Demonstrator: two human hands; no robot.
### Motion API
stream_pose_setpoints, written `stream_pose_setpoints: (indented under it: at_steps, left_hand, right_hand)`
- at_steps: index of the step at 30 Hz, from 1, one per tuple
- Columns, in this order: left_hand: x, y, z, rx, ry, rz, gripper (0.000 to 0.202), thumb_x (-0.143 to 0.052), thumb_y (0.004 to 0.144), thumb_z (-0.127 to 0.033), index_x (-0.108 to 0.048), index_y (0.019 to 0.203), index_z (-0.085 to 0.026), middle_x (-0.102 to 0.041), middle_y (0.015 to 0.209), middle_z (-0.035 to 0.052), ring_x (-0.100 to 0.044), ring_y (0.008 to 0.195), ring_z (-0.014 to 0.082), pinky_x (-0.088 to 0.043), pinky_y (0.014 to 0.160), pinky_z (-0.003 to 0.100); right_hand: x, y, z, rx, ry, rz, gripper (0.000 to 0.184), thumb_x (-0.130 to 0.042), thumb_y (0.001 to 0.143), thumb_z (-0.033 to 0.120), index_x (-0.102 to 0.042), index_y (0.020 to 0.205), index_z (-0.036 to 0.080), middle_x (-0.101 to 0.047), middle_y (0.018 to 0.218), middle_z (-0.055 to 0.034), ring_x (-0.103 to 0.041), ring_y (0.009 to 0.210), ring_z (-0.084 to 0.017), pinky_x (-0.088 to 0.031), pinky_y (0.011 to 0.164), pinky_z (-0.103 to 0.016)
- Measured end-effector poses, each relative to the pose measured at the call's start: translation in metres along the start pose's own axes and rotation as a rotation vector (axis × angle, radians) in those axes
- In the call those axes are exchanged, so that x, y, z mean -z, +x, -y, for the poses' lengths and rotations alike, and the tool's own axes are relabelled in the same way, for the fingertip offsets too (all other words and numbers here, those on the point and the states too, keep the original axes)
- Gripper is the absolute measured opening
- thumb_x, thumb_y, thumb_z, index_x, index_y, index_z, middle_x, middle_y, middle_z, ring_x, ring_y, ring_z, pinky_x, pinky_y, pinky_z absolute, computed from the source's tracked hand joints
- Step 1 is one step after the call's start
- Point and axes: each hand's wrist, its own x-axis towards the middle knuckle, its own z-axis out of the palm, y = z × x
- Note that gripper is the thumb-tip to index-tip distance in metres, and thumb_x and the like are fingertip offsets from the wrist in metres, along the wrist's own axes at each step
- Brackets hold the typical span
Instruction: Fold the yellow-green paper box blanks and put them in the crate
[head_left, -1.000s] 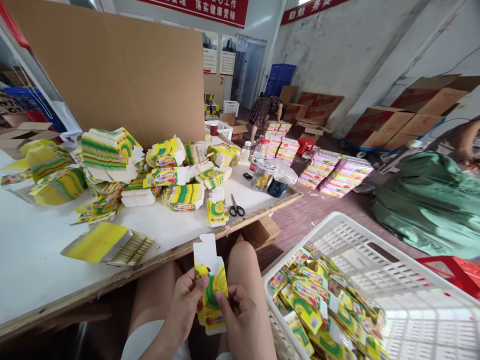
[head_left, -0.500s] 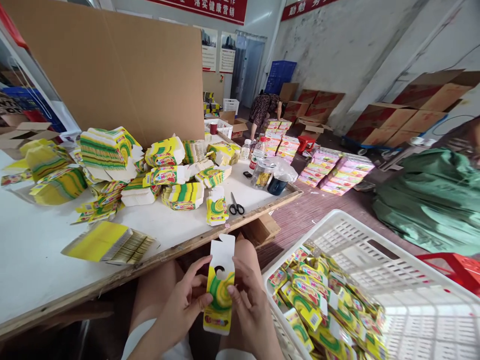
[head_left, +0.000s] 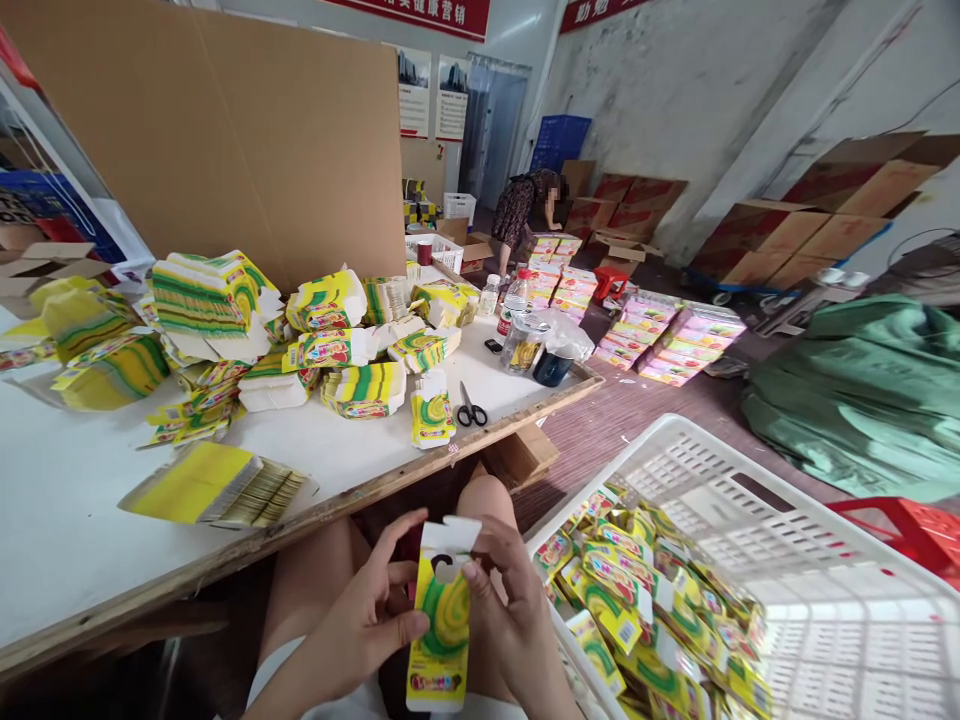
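Observation:
A small yellow-and-green printed carton [head_left: 441, 630] stands upright over my lap, between both hands. My left hand [head_left: 375, 610] holds its left side, with the thumb across the front face. On the other side my right hand [head_left: 504, 590] grips the upper right edge, thumb on the front near the top. White flaps show at the carton's upper end, above a round cut-out. To my right, a white plastic basket [head_left: 739, 495] holds many similar yellow cartons [head_left: 637, 590].
Stacks of flat cartons [head_left: 364, 388] cover much of the white table [head_left: 67, 540]. Black scissors [head_left: 471, 408] lie near its wooden edge, by jars and a dark mug [head_left: 553, 368]. A green sack [head_left: 847, 400] stands right; another person [head_left: 521, 210] bends over boxes behind.
The tall white top panel has folded down, leaving shorter flaps at the top. My right hand has moved up to the carton's upper edge.

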Motion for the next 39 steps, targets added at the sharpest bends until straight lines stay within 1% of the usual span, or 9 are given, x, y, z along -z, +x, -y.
stream_pose_setpoints:
  at_steps: [3, 5, 9, 14, 19, 27, 31, 36, 39]
  left_hand:
    - [0.003, 0.003, 0.002, -0.036, 0.145, -0.060, 0.050, -0.072, 0.085, -0.032, -0.058, 0.133, -0.028, -0.070, 0.124, 0.0120, -0.068, 0.108, 0.0282, -0.053, 0.090, 0.036]
    - [0.004, 0.004, 0.005, -0.055, 0.230, -0.130, 0.043, -0.072, 0.085, -0.031, -0.065, 0.127, -0.027, -0.070, 0.127, 0.0118, -0.067, 0.112, 0.0301, -0.055, 0.090, 0.036]
    - [0.003, 0.006, 0.011, -0.072, 0.305, -0.174, 0.045, -0.069, 0.088, -0.030, -0.063, 0.132, -0.028, -0.069, 0.130, 0.0111, -0.070, 0.106, 0.0289, -0.058, 0.090, 0.036]
    - [0.004, 0.005, 0.012, -0.025, 0.274, -0.138, 0.051, -0.064, 0.091, -0.029, -0.054, 0.141, -0.028, -0.071, 0.125, 0.0112, -0.070, 0.107, 0.0276, -0.058, 0.087, 0.035]
    - [0.004, 0.006, 0.011, -0.011, 0.199, -0.136, 0.056, -0.067, 0.089, -0.028, -0.052, 0.142, -0.024, -0.074, 0.117, 0.0116, -0.072, 0.099, 0.0264, -0.057, 0.082, 0.034]
    - [0.001, 0.009, 0.013, -0.019, 0.186, -0.161, 0.059, -0.071, 0.086, -0.029, -0.053, 0.141, -0.024, -0.076, 0.113, 0.0110, -0.072, 0.089, 0.0239, -0.055, 0.078, 0.031]
    - [0.004, 0.011, 0.012, 0.018, 0.131, -0.143, 0.059, -0.076, 0.081, -0.030, -0.057, 0.136, -0.021, -0.077, 0.105, 0.0112, -0.072, 0.086, 0.0238, -0.055, 0.074, 0.030]
    - [-0.012, 0.018, 0.023, -0.004, 0.132, -0.110, 0.052, -0.076, 0.080, -0.025, -0.063, 0.130, -0.021, -0.076, 0.109, 0.0120, -0.072, 0.089, 0.0243, -0.056, 0.076, 0.030]
    - [-0.022, 0.034, 0.020, -0.094, 0.238, -0.073, 0.052, -0.068, 0.087, -0.025, -0.057, 0.138, -0.024, -0.072, 0.121, 0.0133, -0.071, 0.097, 0.0263, -0.057, 0.083, 0.035]
  right_hand:
    - [0.004, 0.002, -0.004, 0.046, 0.011, 0.117, 0.032, -0.052, 0.098, 0.042, -0.078, 0.107, 0.026, -0.072, 0.111, -0.0098, -0.065, 0.108, -0.028, -0.052, 0.095, -0.040]
    - [0.005, 0.003, -0.006, 0.026, 0.028, 0.151, 0.034, -0.052, 0.097, 0.044, -0.078, 0.108, 0.026, -0.073, 0.102, -0.0092, -0.067, 0.097, -0.026, -0.055, 0.085, -0.037]
    - [-0.001, 0.004, -0.008, -0.111, -0.065, 0.174, 0.038, -0.067, 0.085, 0.034, -0.070, 0.122, 0.024, -0.073, 0.077, -0.0024, -0.063, 0.061, -0.019, -0.052, 0.057, -0.027]
    - [-0.009, 0.007, -0.003, -0.113, -0.255, 0.139, 0.029, -0.063, 0.084, 0.027, -0.070, 0.112, 0.020, -0.066, 0.058, 0.0022, -0.059, 0.050, -0.018, -0.045, 0.051, -0.027]
    - [-0.012, 0.005, -0.003, -0.105, -0.276, 0.155, 0.036, -0.066, 0.080, 0.023, -0.067, 0.116, 0.022, -0.063, 0.052, 0.0062, -0.058, 0.045, -0.016, -0.039, 0.045, -0.024]
    - [-0.014, 0.001, -0.009, -0.167, -0.312, 0.126, 0.034, -0.063, 0.081, 0.021, -0.067, 0.115, 0.022, -0.061, 0.051, 0.0060, -0.058, 0.045, -0.018, -0.041, 0.047, -0.026]
    - [-0.005, -0.002, -0.012, -0.150, -0.129, 0.110, 0.025, -0.061, 0.091, 0.037, -0.071, 0.108, 0.021, -0.073, 0.073, -0.0027, -0.067, 0.065, -0.020, -0.051, 0.060, -0.026]
    - [0.006, -0.005, -0.014, -0.195, 0.118, -0.008, 0.032, -0.068, 0.085, 0.052, -0.068, 0.086, 0.020, -0.072, 0.077, -0.0053, -0.069, 0.070, -0.022, -0.055, 0.061, -0.029]
    - [0.026, -0.003, -0.007, -0.086, -0.026, -0.169, 0.032, -0.068, 0.085, 0.052, -0.069, 0.085, 0.021, -0.071, 0.079, -0.0067, -0.068, 0.075, -0.024, -0.055, 0.068, -0.033]
